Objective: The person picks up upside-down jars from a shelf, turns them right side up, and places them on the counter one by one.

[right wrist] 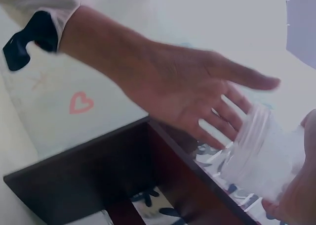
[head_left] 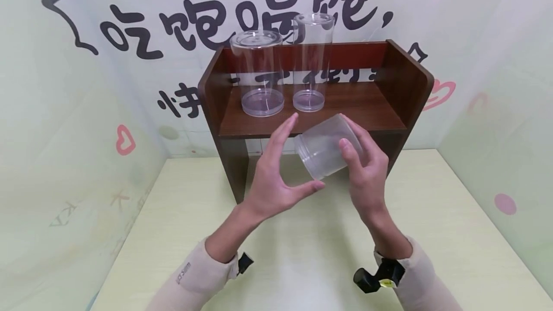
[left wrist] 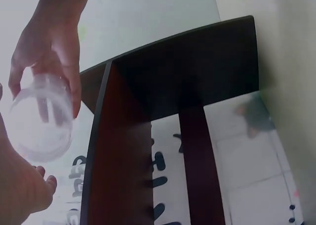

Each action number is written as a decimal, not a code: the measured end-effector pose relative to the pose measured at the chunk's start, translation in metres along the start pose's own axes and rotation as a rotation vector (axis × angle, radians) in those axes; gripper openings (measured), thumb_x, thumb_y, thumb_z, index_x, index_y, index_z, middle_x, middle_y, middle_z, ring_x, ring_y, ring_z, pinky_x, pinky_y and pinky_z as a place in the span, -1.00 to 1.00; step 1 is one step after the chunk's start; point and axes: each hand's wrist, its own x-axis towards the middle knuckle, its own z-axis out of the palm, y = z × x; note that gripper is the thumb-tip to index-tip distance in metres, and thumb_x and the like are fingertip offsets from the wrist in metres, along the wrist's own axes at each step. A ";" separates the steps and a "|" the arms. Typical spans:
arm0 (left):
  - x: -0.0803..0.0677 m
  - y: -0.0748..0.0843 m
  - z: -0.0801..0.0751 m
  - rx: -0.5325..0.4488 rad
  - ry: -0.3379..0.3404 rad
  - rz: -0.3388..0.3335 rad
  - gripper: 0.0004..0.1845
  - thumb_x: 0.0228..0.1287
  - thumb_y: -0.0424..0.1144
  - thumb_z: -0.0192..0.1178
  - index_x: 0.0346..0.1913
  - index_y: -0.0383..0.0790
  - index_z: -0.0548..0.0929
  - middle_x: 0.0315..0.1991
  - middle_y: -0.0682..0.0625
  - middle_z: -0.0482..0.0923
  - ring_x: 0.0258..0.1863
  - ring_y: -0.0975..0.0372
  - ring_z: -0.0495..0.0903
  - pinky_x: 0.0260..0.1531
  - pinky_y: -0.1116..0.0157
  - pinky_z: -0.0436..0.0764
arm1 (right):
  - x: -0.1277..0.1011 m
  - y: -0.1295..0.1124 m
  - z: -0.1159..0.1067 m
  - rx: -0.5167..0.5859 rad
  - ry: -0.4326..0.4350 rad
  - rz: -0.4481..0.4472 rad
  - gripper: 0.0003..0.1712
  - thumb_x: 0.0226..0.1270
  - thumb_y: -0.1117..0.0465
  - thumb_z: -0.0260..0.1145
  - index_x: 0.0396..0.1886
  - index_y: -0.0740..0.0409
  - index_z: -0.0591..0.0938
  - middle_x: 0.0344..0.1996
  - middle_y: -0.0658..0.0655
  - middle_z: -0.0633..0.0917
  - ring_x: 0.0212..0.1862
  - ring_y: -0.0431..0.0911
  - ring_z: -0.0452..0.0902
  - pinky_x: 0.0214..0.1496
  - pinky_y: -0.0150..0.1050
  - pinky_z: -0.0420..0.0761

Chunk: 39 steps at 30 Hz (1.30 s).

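My right hand [head_left: 367, 172] grips a clear plastic jar [head_left: 324, 148] by its base end, thumb on the near side and fingers round the far side. The jar hangs tilted in front of the shelf's board, its ridged end towards the lower left. At that ridged end is my left hand [head_left: 276, 181], thumb and fingers spread wide into a C. The thumb tip comes right at the jar's lower edge, and the fingers stand apart from it. In the right wrist view the left palm [right wrist: 182, 86] faces the jar's ridges [right wrist: 249, 141].
A brown wooden shelf [head_left: 311, 121] stands on the pale table [head_left: 294, 263] against a printed backdrop. On its board are a wide clear jar [head_left: 261, 76] and a taller, narrower one [head_left: 313, 61], side by side towards the left. Raised side panels [head_left: 408, 85] bound the board.
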 end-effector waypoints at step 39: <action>-0.035 -0.010 -0.035 0.119 -0.131 -0.069 0.13 -0.12 -0.17 0.74 0.56 -0.26 0.35 0.42 -0.16 0.50 0.31 0.06 0.54 0.11 0.09 0.75 | -0.017 0.017 0.003 0.050 -0.197 -0.077 -0.40 0.50 0.43 0.19 0.51 0.30 0.48 0.42 0.36 0.55 0.40 0.07 0.54 0.43 -0.28 0.54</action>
